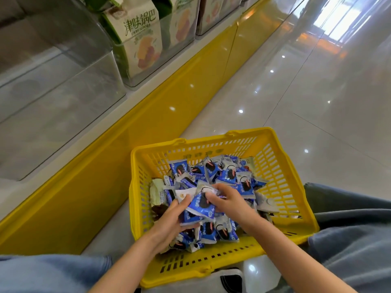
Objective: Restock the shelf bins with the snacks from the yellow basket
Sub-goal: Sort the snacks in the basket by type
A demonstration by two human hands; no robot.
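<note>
A yellow plastic basket [281, 166] stands on the floor between my knees, filled with several small blue-and-white snack packets [227, 174]. Both my hands are inside it. My left hand [171, 220] holds a stack of blue packets [201, 207] from below and from the left side. My right hand [230, 200] pinches the top of the same stack with curled fingers. To the upper left, a clear shelf bin [57, 98] has nothing visible in it.
Beside the clear bin, another bin holds cream-and-green snack bags [141, 39], with more bins further along the shelf. A yellow base panel [148, 134] runs under the shelf. Glossy tiled floor [317, 102] stretches to the right. My jeans-clad knees flank the basket.
</note>
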